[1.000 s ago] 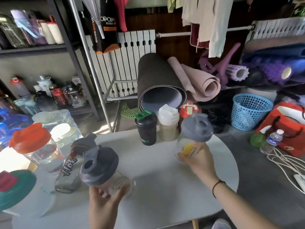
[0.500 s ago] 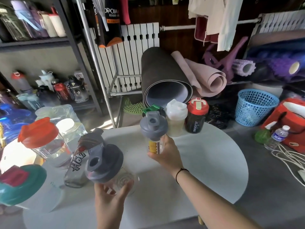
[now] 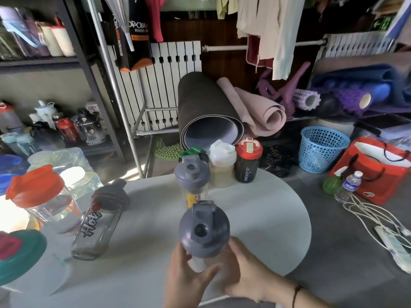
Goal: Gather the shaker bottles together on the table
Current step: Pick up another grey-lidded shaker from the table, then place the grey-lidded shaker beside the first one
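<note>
Shaker bottles being drawn toward a cluster at the far edge of the round white table (image 3: pixel 278 218).

Both hands cup one clear-bodied shaker with a grey domed lid (image 3: pixel 204 230) near the table's near edge: the left hand (image 3: pixel 189 276) wraps its fingers around the left wall, the right hand (image 3: pixel 242 270) curls against the right, so the load is shared and the bottle stays upright. Just beyond stands a matching grey-lidded shaker (image 3: pixel 192 174), set down beside three at the far edge: a green-capped dark one (image 3: pixel 193 152), a cloudy white-lidded one (image 3: pixel 222 165) and a black red-lidded one (image 3: pixel 248 161). A smoky translucent bottle (image 3: pixel 100 218) lies on its side toward the left edge, likely awaiting collection. Lids appear hard moulded plastic with flip spouts.
</note>
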Demonstrator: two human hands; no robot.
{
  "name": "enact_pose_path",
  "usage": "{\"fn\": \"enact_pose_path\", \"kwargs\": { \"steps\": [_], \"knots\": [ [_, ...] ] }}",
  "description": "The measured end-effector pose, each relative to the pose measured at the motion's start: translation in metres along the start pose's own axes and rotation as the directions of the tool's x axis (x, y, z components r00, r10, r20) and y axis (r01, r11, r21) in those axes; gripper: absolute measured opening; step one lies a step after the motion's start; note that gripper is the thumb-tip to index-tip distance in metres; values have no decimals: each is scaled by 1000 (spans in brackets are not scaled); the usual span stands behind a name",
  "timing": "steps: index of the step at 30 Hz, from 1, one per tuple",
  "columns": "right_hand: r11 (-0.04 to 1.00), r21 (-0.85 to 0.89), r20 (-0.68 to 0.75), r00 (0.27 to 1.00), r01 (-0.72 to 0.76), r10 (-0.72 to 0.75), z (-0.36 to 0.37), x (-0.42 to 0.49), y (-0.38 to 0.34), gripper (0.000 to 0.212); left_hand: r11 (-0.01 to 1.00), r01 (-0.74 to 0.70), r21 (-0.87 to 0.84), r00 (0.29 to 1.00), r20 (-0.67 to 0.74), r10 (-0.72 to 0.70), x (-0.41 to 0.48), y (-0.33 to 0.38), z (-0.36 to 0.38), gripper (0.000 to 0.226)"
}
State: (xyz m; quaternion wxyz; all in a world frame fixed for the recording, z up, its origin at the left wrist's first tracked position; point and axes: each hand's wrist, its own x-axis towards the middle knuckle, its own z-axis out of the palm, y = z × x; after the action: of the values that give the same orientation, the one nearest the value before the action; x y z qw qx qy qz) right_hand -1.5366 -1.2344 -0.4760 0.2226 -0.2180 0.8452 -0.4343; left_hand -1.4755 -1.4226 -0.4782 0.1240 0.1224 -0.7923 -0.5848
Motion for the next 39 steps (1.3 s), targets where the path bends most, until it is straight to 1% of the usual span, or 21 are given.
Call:
{"fn": "enact_pose_path", "kwargs": {
  "steps": [1, 2, 4, 5, 6, 7, 8, 9, 11, 12, 13, 14, 15, 17, 19, 21, 23, 27, 33, 36, 39],
  "knots": [
    [1000, 12, -26, 1000, -17, 18, -3, -4, -3, 94, 1000, -19, 9, 999, 28, 19, 3, 4, 12, 90],
    [999, 35, -105, 994, -29, 33, -6, -4, -2, 87, 999, -38, 7, 997, 71, 37, 8, 8, 23, 83],
    [995, 92, -272, 960, -47, 71, -10, 1, 0, 65, 999, -32, 7, 987, 155, 30, 18, 23, 42, 79],
    [992, 117, -336, 938, -54, 90, -14, 3, -2, 55, 999, -33, 2, 980, 195, 32, 23, 28, 49, 84],
    [987, 148, -375, 920, -60, 112, -17, 8, 1, 48, 999, -42, -15, 971, 235, 44, 28, 31, 54, 95],
    [983, 174, -410, 904, -57, 125, -23, 11, -2, 42, 998, -57, -33, 966, 251, 64, 32, 31, 57, 113],
    [978, 196, -413, 899, -71, 148, -27, 16, 3, 40, 997, -59, -43, 968, 240, 67, 34, 31, 56, 124],
    [975, 200, -418, 891, -96, 174, -31, 19, 1, 43, 997, -57, -47, 980, 187, 65, 34, 31, 53, 118],
    [973, 184, -445, 870, -142, 212, -38, 27, 4, 54, 996, -48, -79, 999, -26, 46, 32, 33, 42, 81],
    [972, 177, -461, 859, -157, 223, -42, 31, 7, 57, 994, -36, -99, 988, -155, 21, 34, 30, 37, 67],
    [973, 146, -479, 847, -181, 229, -45, 34, 5, 59, 995, -7, -98, 968, -249, -18, 39, 25, 31, 63],
    [975, 127, -491, 843, -181, 221, -49, 38, 4, 62, 995, 53, -80, 956, -284, -74, 47, 20, 25, 68],
    [977, 110, -509, 834, -185, 215, -53, 43, 1, 64, 991, 123, -49, 952, -276, -132, 57, 14, 18, 82],
    [979, 94, -538, 819, -179, 202, -60, 53, -4, 61, 977, 211, 12, 960, -194, -204, 80, 6, 7, 106],
    [981, 108, -545, 815, -164, 196, -65, 62, -11, 60, 976, 211, 45, 974, -89, -207, 96, 8, 3, 115],
    [980, 138, -544, 816, -144, 197, -68, 72, -13, 63, 979, 193, 60, 981, -30, -192, 106, 11, 6, 110],
    [980, 154, -548, 814, -128, 192, -69, 78, -16, 64, 977, 196, 88, 980, -43, -193, 115, 9, 10, 102],
    [975, 173, -540, 815, -140, 213, -70, 87, -19, 64, 972, 187, 144, 981, -74, -178, 120, 6, 13, 82],
    [971, 186, -533, 815, -150, 228, -67, 92, -12, 64, 978, 158, 136, 986, -80, -148, 121, 5, 16, 79],
    [971, 187, -535, 813, -151, 229, -65, 95, -10, 76, 978, 160, 131, 985, -84, -150, 120, 7, 20, 78],
    [970, 194, -547, 805, -144, 229, -64, 97, -9, 78, 980, 149, 132, 987, -84, -138, 120, 7, 23, 76]
  ]
}}
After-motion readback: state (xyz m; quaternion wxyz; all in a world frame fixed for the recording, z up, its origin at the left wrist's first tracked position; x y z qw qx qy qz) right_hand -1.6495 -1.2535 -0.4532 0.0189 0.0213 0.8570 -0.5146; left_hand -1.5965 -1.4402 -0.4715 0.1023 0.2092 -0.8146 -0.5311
